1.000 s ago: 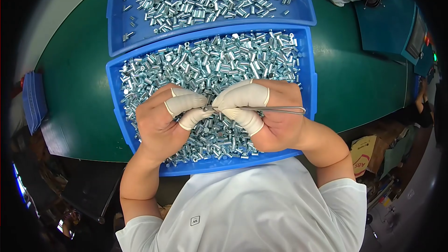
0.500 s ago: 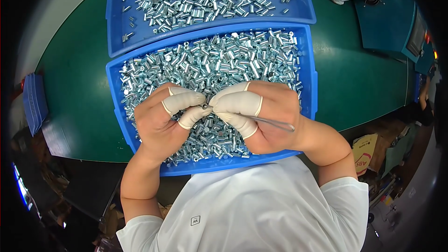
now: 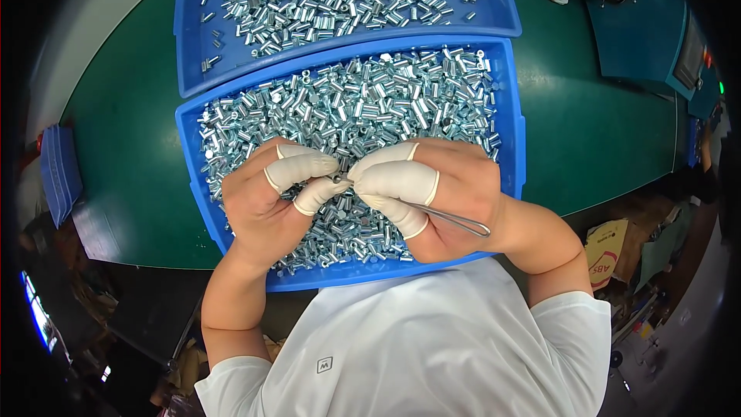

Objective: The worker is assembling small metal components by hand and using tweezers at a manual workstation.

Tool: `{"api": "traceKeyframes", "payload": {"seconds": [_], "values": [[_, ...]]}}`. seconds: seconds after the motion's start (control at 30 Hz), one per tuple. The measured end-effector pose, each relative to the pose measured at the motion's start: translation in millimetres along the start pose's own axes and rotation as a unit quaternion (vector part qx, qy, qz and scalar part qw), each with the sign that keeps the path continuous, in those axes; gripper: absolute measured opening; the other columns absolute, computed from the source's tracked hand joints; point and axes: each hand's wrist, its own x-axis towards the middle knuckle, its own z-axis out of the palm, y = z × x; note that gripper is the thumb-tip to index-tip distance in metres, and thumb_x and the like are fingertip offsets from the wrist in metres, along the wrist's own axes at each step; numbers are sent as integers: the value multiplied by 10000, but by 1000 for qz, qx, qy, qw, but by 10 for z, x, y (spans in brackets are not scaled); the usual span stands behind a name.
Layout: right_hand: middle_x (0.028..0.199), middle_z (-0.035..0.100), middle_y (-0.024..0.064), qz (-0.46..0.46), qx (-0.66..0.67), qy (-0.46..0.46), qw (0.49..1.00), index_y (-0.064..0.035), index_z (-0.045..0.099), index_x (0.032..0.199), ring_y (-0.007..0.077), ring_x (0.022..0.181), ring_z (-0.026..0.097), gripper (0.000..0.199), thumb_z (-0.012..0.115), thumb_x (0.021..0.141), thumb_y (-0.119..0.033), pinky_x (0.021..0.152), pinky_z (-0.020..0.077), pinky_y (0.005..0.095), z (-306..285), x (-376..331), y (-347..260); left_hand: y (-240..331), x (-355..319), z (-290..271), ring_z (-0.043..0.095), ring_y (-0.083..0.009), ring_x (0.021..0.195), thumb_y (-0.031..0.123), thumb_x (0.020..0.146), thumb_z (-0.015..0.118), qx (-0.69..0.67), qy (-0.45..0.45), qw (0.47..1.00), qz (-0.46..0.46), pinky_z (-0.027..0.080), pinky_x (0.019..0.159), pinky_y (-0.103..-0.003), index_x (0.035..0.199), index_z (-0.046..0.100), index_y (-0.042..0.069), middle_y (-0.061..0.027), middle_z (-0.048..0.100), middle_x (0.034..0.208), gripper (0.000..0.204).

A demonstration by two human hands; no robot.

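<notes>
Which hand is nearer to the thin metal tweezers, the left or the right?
Right. The right hand holds the tweezers, which run under its fingers. The left hand sits beside it, only near their tip.

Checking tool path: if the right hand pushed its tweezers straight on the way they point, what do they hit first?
The tweezers in the right hand point left, toward the left hand. First in line looks like the small metal piece pinched at the left fingertips, then those fingertips. The tip is hidden, so contact is unclear.
</notes>
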Motion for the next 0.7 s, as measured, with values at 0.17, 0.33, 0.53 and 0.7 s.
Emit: {"api": "traceKeyframes", "payload": {"seconds": [0.17,0.33,0.53,0.7], "values": [[943,788,158,102,94,4,990,14,745,1021,209,754,766,60,726,969,-10,663,610,299,-15,-12,-31,11,-1,-23,716,-208,729,84,808,904,-4,-6,1000,8,550,659,-311,987,756,36,-88,773,845,237],[965,789,164,114,121,7,986,15,728,1056,211,768,767,78,714,984,-11,668,607,306,-31,-13,-23,2,-19,-25,714,-197,723,96,818,908,-28,3,999,-22,549,663,-307,992,753,40,-86,772,834,240],[965,779,177,8,28,9,1000,3,727,1037,250,747,763,105,754,935,8,625,600,311,-18,-1,-8,-20,-21,-26,710,-187,717,89,810,916,-55,-7,998,-29,549,659,-305,1005,754,37,-95,772,844,259],[956,771,176,-41,-43,-11,998,4,740,1033,268,719,758,137,777,902,13,617,617,338,-16,-24,-27,-4,-28,-17,707,-184,717,81,807,918,-58,-3,998,-36,549,659,-305,1005,756,32,-99,773,850,261]]}}
